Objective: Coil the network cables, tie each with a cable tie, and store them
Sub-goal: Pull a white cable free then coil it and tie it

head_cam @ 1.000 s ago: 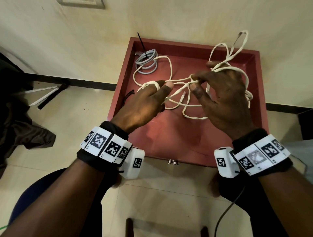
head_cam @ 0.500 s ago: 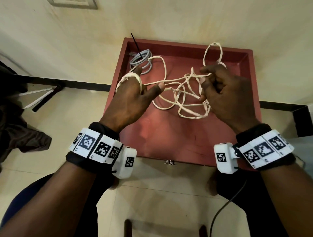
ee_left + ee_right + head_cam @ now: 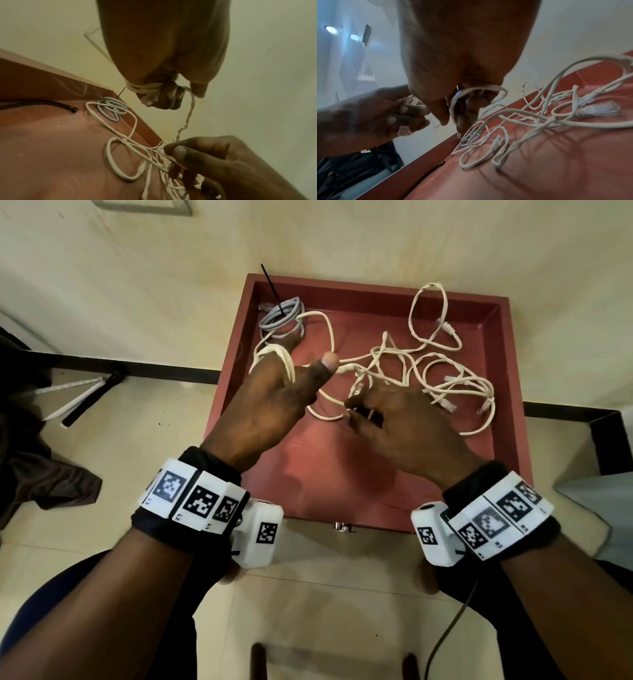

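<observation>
A long white network cable (image 3: 363, 368) lies tangled in the red tray (image 3: 376, 287). My left hand (image 3: 291, 371) is over the tray's left half. Turns of the white cable (image 3: 113, 159) are wound round its curled fingers (image 3: 163, 97), and the thumb sticks out. My right hand (image 3: 394, 419) hovers mid-tray and pinches strands of the tangle. In the right wrist view a loop of the white cable (image 3: 522, 112) passes round the right hand's fingers (image 3: 464, 111). A grey coil (image 3: 282, 316) bound with a black cable tie (image 3: 270, 285) sits in the tray's far left corner.
A black cord (image 3: 42, 104) lies by the tray's left wall. Dark cloth (image 3: 41, 474) and a black-and-white strap (image 3: 78, 395) lie on the floor at left. The tray backs onto a cream wall. A latch (image 3: 342, 527) marks its near edge.
My hands drew apart, the left one carrying its wound turns leftward. The right hand came down and nearer, and the loops it held up now lie in the tray's right half.
</observation>
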